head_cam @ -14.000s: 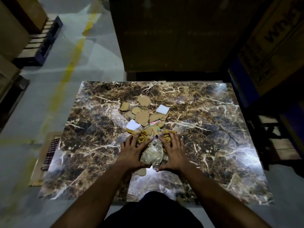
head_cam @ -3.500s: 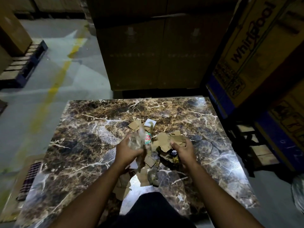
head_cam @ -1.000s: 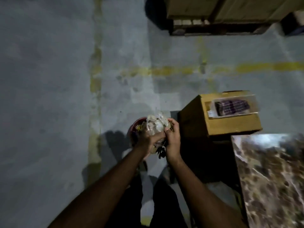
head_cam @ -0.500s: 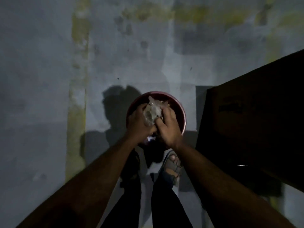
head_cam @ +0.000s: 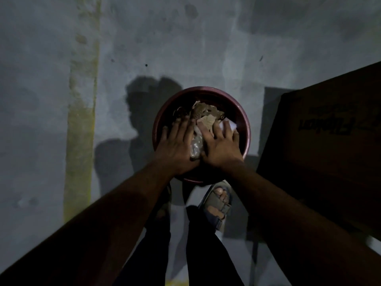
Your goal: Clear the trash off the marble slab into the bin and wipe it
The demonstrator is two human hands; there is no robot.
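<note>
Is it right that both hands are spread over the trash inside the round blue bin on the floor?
One detail is off: the bin is dark red, not blue. The head view shows the left hand and right hand spread, fingers straight, over the trash inside it.

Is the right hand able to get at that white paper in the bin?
Probably yes. The right hand lies flat over the trash inside the bin, and its fingers already rest beside the white paper, with nothing between them.
</note>
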